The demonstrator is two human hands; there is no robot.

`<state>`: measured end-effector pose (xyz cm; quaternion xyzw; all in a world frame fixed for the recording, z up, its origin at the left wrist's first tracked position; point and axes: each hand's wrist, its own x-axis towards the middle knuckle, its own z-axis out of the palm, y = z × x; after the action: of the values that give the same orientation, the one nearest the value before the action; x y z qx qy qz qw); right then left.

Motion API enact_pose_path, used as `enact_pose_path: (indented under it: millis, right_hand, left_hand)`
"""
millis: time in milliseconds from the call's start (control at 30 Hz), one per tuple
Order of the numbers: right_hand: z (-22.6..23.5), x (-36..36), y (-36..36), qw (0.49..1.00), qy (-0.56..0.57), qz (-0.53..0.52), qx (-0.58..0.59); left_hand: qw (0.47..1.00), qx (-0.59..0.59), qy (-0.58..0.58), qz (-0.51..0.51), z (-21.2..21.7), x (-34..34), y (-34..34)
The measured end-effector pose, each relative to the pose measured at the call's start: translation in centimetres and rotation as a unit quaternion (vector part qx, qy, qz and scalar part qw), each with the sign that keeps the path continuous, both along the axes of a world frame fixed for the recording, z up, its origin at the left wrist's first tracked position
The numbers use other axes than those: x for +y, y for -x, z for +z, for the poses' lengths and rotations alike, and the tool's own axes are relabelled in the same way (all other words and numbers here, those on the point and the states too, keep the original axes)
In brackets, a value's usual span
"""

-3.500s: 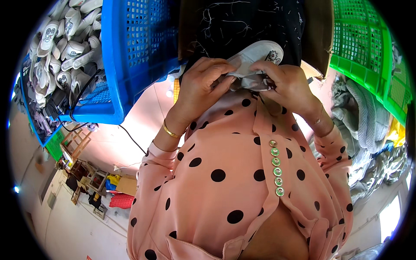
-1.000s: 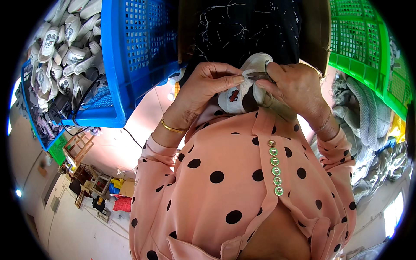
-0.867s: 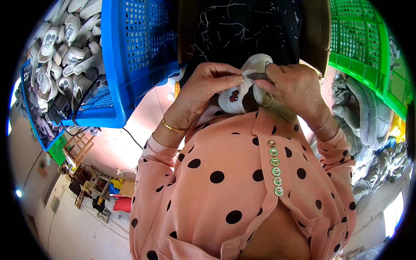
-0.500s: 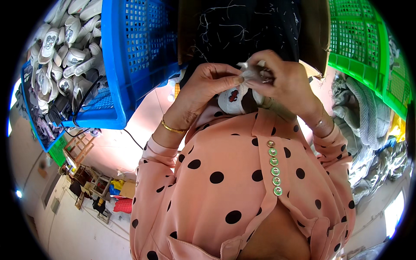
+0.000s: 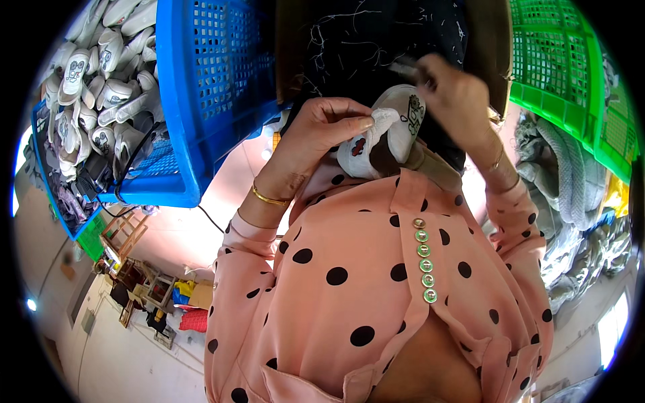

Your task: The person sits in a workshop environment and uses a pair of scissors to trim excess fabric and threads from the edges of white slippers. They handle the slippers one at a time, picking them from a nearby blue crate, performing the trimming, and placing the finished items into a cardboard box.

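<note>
A small white shoe (image 5: pixel 404 138) with a dark line drawing on it lies at my lap. Against it on the left is a white part with a red and dark patch (image 5: pixel 359 147); I cannot tell whether it belongs to the same shoe. The thumb and fingers of my left hand (image 5: pixel 328 126) pinch the white edge (image 5: pixel 383 121) between these two. Beyond the shoe and to the right, my right hand (image 5: pixel 458 101) is closed and blurred by motion. A small greyish tool (image 5: pixel 404 67) sticks out of its fingers toward the left, too smeared to name.
Black cloth (image 5: pixel 363 40) strewn with white thread ends covers my lap, brown cardboard (image 5: pixel 490 60) beside it. A blue crate (image 5: pixel 185 134) stands at left, next to heaped white shoes (image 5: pixel 101 87). At right are a green crate (image 5: pixel 557 80) and grey shoe pieces (image 5: pixel 557 174).
My right hand has drawn away from the left hand, up and to the right, uncovering the shoe with the drawing. My left hand keeps its place and its pinch.
</note>
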<state>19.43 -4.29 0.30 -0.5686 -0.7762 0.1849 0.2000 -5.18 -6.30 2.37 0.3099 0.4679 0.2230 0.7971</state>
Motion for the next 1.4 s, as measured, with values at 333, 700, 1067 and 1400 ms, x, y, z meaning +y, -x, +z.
enact_pose_path:
  millis: [333,700,1067,1400]
  right_hand:
    - [1.0,0.1,1.6,0.994,0.107,0.011,0.031]
    - [-1.2,1.8,-0.2,0.998,-0.041,-0.018,-0.049]
    - [-0.4,1.5,0.2,0.996,-0.002,-0.071,0.049]
    - [0.3,-4.4,1.3,0.994,0.095,0.034,0.047]
  left_hand:
    - [0.999,0.004,0.030,0.033,-0.5,0.0,-0.2]
    - [0.999,0.003,0.024,0.022,-0.2,0.2,0.3]
    - [0.999,0.011,0.000,0.038,-0.4,-0.1,-0.1]
    - [0.999,0.030,-0.020,0.040,-0.4,-0.1,-0.6]
